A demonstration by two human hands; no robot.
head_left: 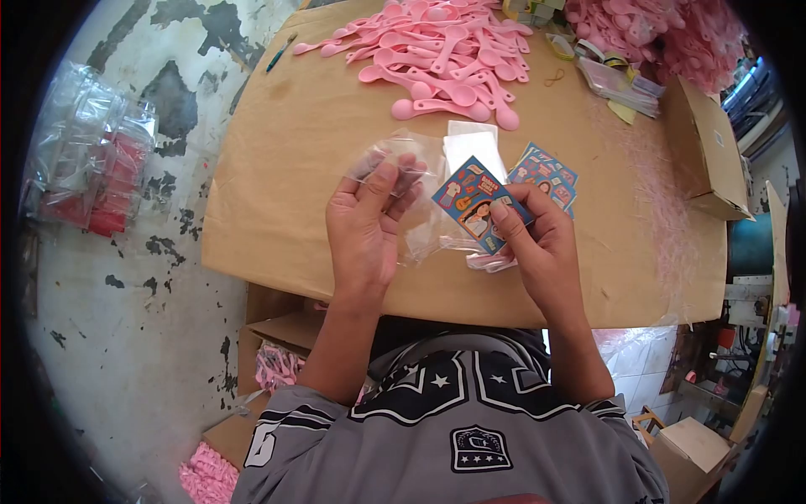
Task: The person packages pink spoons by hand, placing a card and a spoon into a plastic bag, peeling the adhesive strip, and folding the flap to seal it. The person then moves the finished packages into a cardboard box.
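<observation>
In my left hand (369, 202) a clear plastic bag (411, 160) is pinched between thumb and fingers, its film hanging down beside the palm. My right hand (541, 244) is closed on a blue printed card (472, 200) with colourful pictures, tilted toward the left hand. Behind that card lies a small stack of similar blue cards (550, 172) on the brown table (285, 193). A pile of clear bags (472, 144) sits between the hands, partly hidden by the held card.
Many pink spoons (453, 59) are heaped at the table's far side. A green pen (280, 55) lies at the far left. At the right are packets (620, 86) and a cardboard box (705, 151). Bagged goods (92, 151) sit at the left.
</observation>
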